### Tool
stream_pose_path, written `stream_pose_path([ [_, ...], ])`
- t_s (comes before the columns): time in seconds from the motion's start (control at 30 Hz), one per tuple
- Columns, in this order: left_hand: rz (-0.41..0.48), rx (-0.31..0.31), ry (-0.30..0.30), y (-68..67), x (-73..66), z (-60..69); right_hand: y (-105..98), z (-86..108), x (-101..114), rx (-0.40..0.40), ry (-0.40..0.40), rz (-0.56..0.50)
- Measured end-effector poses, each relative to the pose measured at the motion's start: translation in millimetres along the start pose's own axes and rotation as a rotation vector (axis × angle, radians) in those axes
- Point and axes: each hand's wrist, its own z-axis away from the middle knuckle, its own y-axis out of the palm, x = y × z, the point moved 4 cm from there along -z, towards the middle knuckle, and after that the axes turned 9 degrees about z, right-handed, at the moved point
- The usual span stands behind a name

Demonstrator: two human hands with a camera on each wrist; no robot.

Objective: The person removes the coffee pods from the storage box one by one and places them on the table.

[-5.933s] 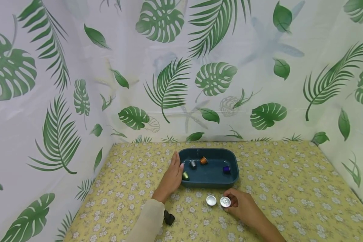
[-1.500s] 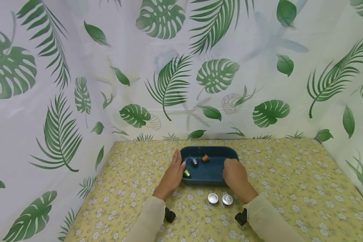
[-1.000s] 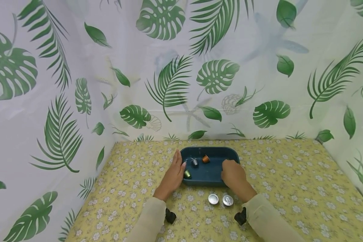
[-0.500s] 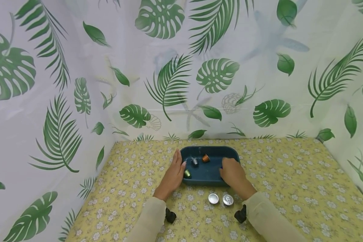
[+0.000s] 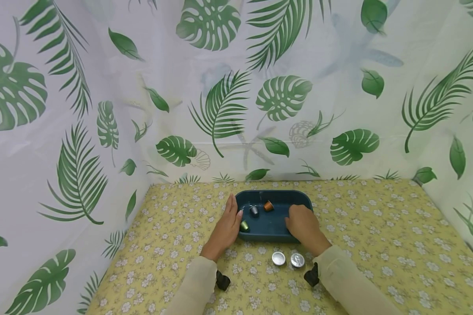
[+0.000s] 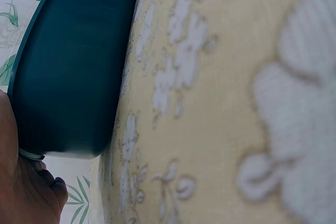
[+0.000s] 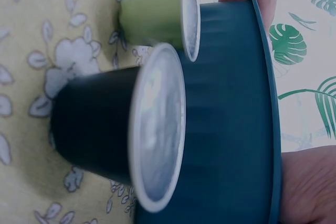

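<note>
At the left end of a blue tray, my left hand holds the rim, thumb over the edge and fingers along the outside. My right hand reaches into the tray's right part with fingers curled down. It covers the place where a dark blue coffee capsule lay and appears to grip it; fingertips and capsule are hidden. Inside the tray lie a grey capsule, an orange capsule and a green capsule.
Before the tray, two capsules stand foil lid up on the flowered tablecloth; the right wrist view shows a black capsule and a light green capsule. A leaf-printed curtain rises behind.
The right hand earlier touched the right foil-topped capsule on the table; it has since moved into the tray, over the dark blue capsule, then shifted slightly left. The left hand stays at the tray.
</note>
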Motion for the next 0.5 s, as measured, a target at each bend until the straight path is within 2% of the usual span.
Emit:
stream_pose_path([
  [0.2, 0.009, 0.004, -0.008, -0.2, 0.4, 0.7, 0.5, -1.4, 0.7, 0.007, -0.014, 0.009],
  [0.5, 0.008, 0.001, -0.008, -0.7, 0.6, 0.9, 4.1, -6.0, 0.5, 0.076, 0.011, 0.045],
])
